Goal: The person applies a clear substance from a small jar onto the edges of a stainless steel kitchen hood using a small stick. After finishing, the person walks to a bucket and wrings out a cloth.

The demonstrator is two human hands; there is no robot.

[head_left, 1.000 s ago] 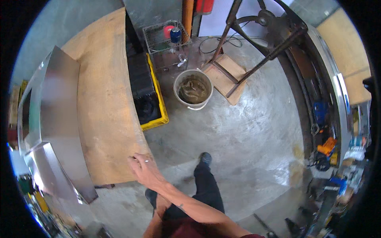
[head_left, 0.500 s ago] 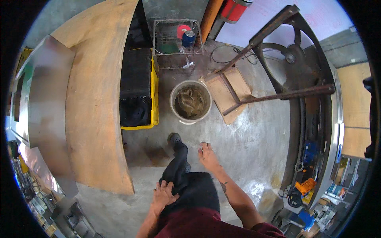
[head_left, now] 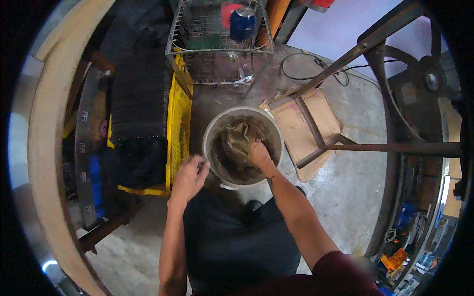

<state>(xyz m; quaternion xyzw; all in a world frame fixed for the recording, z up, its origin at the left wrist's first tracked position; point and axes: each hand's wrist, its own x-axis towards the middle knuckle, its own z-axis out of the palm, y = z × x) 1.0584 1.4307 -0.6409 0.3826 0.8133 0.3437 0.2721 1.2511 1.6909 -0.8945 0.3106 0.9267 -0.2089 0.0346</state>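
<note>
A pale round bucket (head_left: pixel 208 160) stands on the floor before me. In it lies a crumpled olive-brown cloth (head_left: pixel 236 143) that looks wet. My right hand (head_left: pixel 257 152) reaches inside the bucket, its fingers curled on the cloth's right side; the fingertips are partly hidden. My left hand (head_left: pixel 191 175) is held in the air just left of the bucket's rim, slightly blurred, with nothing in it. Its fingers are loosely bent and the thumb stands apart.
A yellow crate (head_left: pixel 178 123) with black contents stands left, beside a wooden tabletop (head_left: pixel 47 128). Behind the bucket is a wire rack (head_left: pixel 197 49) holding a dark blue jar (head_left: pixel 242 24). At right, a rusty metal frame (head_left: pixel 390 147) reaches over flat cardboard (head_left: pixel 321 116). A cable (head_left: pixel 316 76) lies behind.
I have moved closer to the bucket and bent down. My right hand has gone from above the floor into the bucket onto the cloth. My left hand has left my knee and come forward.
</note>
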